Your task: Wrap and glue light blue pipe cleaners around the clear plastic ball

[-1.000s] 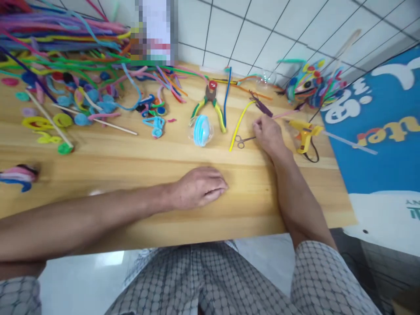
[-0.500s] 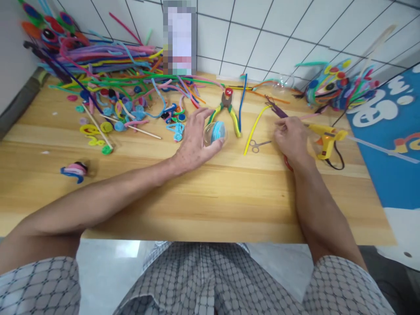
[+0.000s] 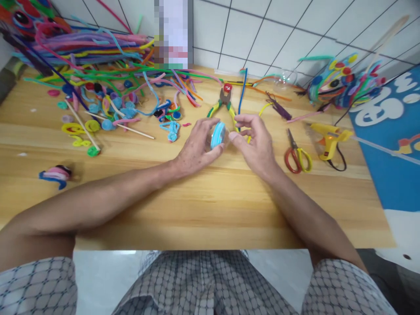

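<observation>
My left hand (image 3: 198, 148) is closed round a clear plastic ball with a light blue fuzzy band (image 3: 217, 135), fingers behind it and thumb in front. My right hand (image 3: 256, 142) is at the ball's right side, fingers curved and apart. Its thumb tip is at the clear wall; whether it touches I cannot tell. Just behind the hands lie green-and-yellow pliers (image 3: 225, 99), with a red round piece (image 3: 227, 88) at their jaws. A blue pipe cleaner (image 3: 243, 92) lies beside them. A yellow pipe cleaner (image 3: 265, 107) is partly hidden by my right hand.
Right of my hands lie red-and-yellow-handled scissors (image 3: 297, 155) and a yellow glue gun (image 3: 330, 138). Pipe cleaners (image 3: 98, 46), coiled pieces (image 3: 108, 124) and sticks (image 3: 131, 129) crowd the left. Two decorated colourful figures (image 3: 341, 83) stand back right. A small pink-and-blue piece (image 3: 57, 174) sits front left.
My right hand has moved left from the dark purple bundle to the ball, uncovering the red-and-yellow scissors and covering the small metal scissors. My left hand still holds the ball.
</observation>
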`<state>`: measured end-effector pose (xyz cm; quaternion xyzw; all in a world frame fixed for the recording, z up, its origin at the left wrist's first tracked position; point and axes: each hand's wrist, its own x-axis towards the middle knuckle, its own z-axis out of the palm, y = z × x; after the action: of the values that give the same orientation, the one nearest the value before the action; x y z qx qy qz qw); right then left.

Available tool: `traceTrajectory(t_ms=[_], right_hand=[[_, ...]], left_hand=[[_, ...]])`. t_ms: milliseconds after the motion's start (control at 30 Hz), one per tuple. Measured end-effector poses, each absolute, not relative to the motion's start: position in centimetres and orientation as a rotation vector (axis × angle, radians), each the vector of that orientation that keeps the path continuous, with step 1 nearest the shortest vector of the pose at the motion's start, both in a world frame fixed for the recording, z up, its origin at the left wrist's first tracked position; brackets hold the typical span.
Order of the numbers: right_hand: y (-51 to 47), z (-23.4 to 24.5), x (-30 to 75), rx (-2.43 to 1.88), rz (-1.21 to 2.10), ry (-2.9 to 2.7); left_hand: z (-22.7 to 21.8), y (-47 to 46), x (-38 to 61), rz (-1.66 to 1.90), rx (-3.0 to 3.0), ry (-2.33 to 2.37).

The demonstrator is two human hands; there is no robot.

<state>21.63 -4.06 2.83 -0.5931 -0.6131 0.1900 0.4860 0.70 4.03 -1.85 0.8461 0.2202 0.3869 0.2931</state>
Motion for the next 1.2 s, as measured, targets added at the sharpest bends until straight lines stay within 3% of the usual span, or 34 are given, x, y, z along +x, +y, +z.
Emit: traceTrajectory(t_ms=[233,1200], right_hand=[[-4.0,0.8,20.8,-1.353,0.727,-1.399],[-5.0,-0.1,19.2,-1.355,0.638,-1.366]], left_hand=[[-1.7,3.8,0.6,1.012,2.323,0.474],[-2.2,3.9,0.3,0.992,2.268,0.470]])
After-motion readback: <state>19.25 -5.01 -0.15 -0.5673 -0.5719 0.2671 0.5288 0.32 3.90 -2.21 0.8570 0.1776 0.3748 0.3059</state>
